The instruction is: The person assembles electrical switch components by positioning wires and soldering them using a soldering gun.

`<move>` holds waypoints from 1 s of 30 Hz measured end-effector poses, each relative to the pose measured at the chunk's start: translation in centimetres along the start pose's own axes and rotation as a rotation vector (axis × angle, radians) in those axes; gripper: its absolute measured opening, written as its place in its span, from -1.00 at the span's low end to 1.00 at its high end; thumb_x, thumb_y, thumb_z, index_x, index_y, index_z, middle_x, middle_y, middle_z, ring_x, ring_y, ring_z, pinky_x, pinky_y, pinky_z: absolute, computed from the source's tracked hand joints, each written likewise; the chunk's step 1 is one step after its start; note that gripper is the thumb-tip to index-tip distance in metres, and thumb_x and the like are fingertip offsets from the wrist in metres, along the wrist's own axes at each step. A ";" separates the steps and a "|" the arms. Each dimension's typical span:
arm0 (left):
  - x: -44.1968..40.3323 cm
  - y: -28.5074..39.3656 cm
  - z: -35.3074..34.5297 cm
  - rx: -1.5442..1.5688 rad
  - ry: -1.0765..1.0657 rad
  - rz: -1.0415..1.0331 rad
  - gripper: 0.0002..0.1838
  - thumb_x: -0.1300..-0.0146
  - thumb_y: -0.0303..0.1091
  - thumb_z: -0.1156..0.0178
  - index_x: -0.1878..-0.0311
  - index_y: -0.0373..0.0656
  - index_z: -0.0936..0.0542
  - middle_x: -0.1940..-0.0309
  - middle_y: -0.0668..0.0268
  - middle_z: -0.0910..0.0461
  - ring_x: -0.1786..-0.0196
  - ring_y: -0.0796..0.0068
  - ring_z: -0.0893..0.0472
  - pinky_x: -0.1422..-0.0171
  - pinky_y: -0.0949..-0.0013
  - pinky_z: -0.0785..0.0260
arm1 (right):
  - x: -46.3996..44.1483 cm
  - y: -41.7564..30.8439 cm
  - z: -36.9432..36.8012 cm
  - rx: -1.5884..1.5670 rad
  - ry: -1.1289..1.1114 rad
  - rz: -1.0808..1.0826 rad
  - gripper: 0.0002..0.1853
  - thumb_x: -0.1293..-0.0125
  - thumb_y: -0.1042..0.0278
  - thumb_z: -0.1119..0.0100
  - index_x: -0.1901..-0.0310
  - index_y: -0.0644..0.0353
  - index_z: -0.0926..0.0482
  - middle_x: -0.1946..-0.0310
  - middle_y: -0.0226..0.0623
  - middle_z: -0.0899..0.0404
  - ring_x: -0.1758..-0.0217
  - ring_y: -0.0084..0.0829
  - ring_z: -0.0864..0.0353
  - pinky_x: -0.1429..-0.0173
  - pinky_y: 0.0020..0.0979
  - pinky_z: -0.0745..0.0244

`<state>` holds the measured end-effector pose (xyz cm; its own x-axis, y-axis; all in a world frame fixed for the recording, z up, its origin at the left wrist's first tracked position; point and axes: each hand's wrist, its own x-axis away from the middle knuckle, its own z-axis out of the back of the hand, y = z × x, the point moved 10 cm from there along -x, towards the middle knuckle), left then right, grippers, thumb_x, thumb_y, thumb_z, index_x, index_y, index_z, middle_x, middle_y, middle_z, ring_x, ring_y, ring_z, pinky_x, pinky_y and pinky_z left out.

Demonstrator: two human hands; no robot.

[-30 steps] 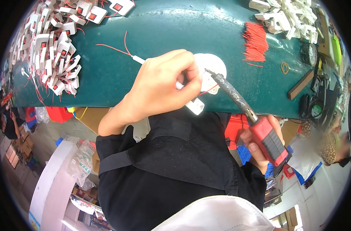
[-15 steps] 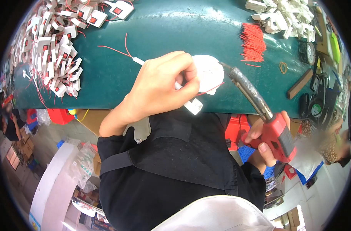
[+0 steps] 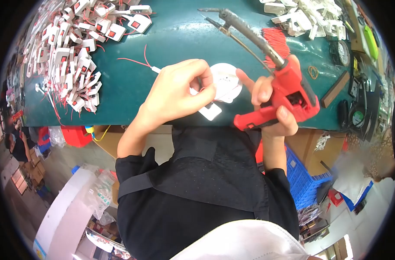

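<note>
Pinched tight, the thumb and forefinger of the left hand [image 3: 178, 93] close on something too hidden to make out, while the right hand [image 3: 263, 91] is wrapped round a red soldering gun [image 3: 295, 91], its forefinger stretched out. Poking from under the left hand's thumb side is a white switch housing [image 3: 211, 111], and on the opposite side a white sleeved lead [image 3: 156, 69] ends in two splayed red wires. Between the two hands lies a round white disc [image 3: 227, 84]. Beyond the right hand, partly behind the gun's barrel, sits a bundle of red wires [image 3: 276, 39], with a rubber band [image 3: 313, 72] and a brown bar [image 3: 334, 89] out to its right. Farther off, white casings [image 3: 310, 19] are piled past the bundle, and well left of the pinch sprawls a heap of wired switch boxes [image 3: 72, 65], all on the green table [image 3: 175, 39]
</note>
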<state>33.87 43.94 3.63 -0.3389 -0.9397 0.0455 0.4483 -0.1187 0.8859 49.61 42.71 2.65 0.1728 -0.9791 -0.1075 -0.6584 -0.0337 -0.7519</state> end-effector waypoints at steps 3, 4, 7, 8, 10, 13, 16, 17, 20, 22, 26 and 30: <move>0.2 0.2 0.7 -0.048 0.027 -0.028 -0.91 -0.06 -0.49 -0.24 0.43 -0.24 -0.51 0.46 0.34 -0.52 0.45 0.59 -0.51 0.35 0.53 -0.33 | 0.8 -0.4 -0.6 0.058 -0.014 -0.013 -0.03 -0.01 0.19 -0.15 -0.44 0.09 0.15 0.43 -0.35 -0.44 0.40 -0.43 -0.44 -0.29 0.34 -0.12; 0.3 0.5 0.9 -0.110 0.050 -0.047 -0.92 -0.06 -0.48 -0.24 0.41 -0.23 -0.53 0.40 0.32 -0.55 0.38 0.53 -0.54 0.27 0.49 -0.36 | 1.2 -0.3 -0.5 0.007 0.004 -0.035 -0.03 -0.01 0.19 -0.16 -0.44 0.09 0.14 0.44 -0.36 -0.44 0.40 -0.44 -0.43 -0.30 0.32 -0.13; 1.7 2.8 2.1 -0.275 0.240 -0.209 -0.91 -0.04 -0.46 -0.25 0.35 -0.18 -0.58 0.28 0.32 -0.59 0.21 0.42 -0.56 0.06 0.40 -0.34 | 1.4 -0.1 -0.2 -0.009 0.023 -0.041 -0.05 -0.01 0.18 -0.15 -0.43 0.07 0.12 0.44 -0.37 -0.44 0.40 -0.44 -0.44 -0.30 0.32 -0.12; 1.8 2.4 2.0 -0.230 0.225 -0.149 -0.90 -0.03 -0.44 -0.25 0.34 -0.16 -0.59 0.23 0.32 -0.60 0.13 0.36 -0.56 -0.05 0.37 -0.29 | 1.1 -0.5 -0.2 0.048 0.009 -0.004 -0.06 -0.02 0.18 -0.15 -0.43 0.07 0.12 0.44 -0.37 -0.44 0.40 -0.44 -0.44 -0.29 0.35 -0.12; 2.0 2.5 2.1 -0.227 0.258 -0.141 -0.89 -0.02 -0.44 -0.27 0.34 -0.15 -0.60 0.24 0.33 -0.60 0.14 0.37 -0.56 -0.06 0.35 -0.29 | 0.8 -1.1 -0.4 0.108 -0.018 0.030 -0.06 -0.02 0.19 -0.14 -0.43 0.07 0.11 0.44 -0.37 -0.45 0.41 -0.44 -0.43 -0.28 0.37 -0.12; 4.0 3.4 0.5 -0.255 0.393 -0.192 -0.86 0.03 -0.44 -0.33 0.34 -0.11 -0.63 0.25 0.36 -0.59 0.14 0.38 -0.56 -0.10 0.26 -0.29 | 0.7 -0.7 -0.6 0.094 -0.037 0.016 -0.05 -0.01 0.19 -0.15 -0.43 0.06 0.11 0.44 -0.36 -0.45 0.43 -0.44 -0.44 -0.30 0.39 -0.04; 5.6 3.6 -0.3 -0.291 0.548 -0.277 -0.78 0.11 -0.42 -0.41 0.31 -0.04 -0.68 0.28 0.40 -0.58 0.08 0.38 -0.57 -0.21 0.09 -0.20 | 1.5 -0.2 -0.6 -0.060 -0.150 0.075 -0.05 -0.02 0.26 -0.24 -0.42 0.02 0.12 0.38 -0.21 -0.53 0.34 -0.30 -0.56 -0.39 0.33 0.14; 5.7 3.8 -0.7 -0.318 0.568 -0.293 -0.77 0.11 -0.42 -0.40 0.29 -0.03 -0.68 0.30 0.41 -0.58 0.07 0.38 -0.57 -0.22 0.09 -0.18 | 1.9 -0.2 -0.7 -0.054 -0.165 0.057 -0.05 -0.02 0.26 -0.24 -0.42 0.02 0.12 0.38 -0.21 -0.53 0.34 -0.30 -0.56 -0.39 0.33 0.14; 5.6 3.4 -0.8 -0.344 0.629 -0.268 -0.77 0.12 -0.44 -0.40 0.32 -0.04 -0.66 0.39 0.45 -0.56 0.07 0.37 -0.56 -0.25 0.09 -0.15 | 2.6 -0.2 -0.4 0.006 -0.154 0.058 -0.02 0.00 0.29 -0.23 -0.42 0.04 0.14 0.38 -0.14 -0.54 0.33 -0.24 -0.57 -0.38 0.36 0.14; 5.3 3.3 -0.6 -0.324 0.648 -0.268 -0.79 0.13 -0.45 -0.40 0.34 -0.04 -0.65 0.44 0.47 -0.53 0.08 0.38 -0.56 -0.25 0.08 -0.13 | 2.7 -0.7 -0.2 0.021 -0.111 0.034 -0.02 0.01 0.30 -0.22 -0.42 0.06 0.14 0.37 -0.11 -0.54 0.32 -0.22 -0.57 -0.36 0.37 0.10; 5.1 3.0 -0.6 -0.240 0.679 -0.244 -0.81 0.17 -0.53 -0.37 0.45 -0.12 -0.58 0.35 0.32 -0.46 0.07 0.26 -0.54 -0.11 0.18 -0.28 | 3.2 -4.4 1.7 0.228 0.020 0.019 -0.03 0.08 0.31 -0.22 -0.37 0.32 0.09 0.38 0.03 -0.54 0.40 -0.14 -0.56 -0.01 0.17 -0.45; 4.9 2.9 -0.6 -0.246 0.709 -0.258 -0.82 0.24 -0.58 -0.33 0.55 -0.19 -0.51 0.20 0.16 -0.39 0.05 0.15 -0.51 0.09 0.30 -0.38 | 4.1 -8.0 2.9 0.446 0.022 -0.097 -0.08 0.14 0.32 -0.27 -0.29 0.47 -0.09 0.46 0.05 -0.55 0.48 -0.20 -0.58 0.41 -0.28 -0.56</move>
<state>33.98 38.79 6.14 0.1135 -0.8435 -0.5250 0.6250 -0.3502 0.6976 57.74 39.54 6.32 0.1990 -0.9799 -0.0128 -0.2599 -0.0402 -0.9648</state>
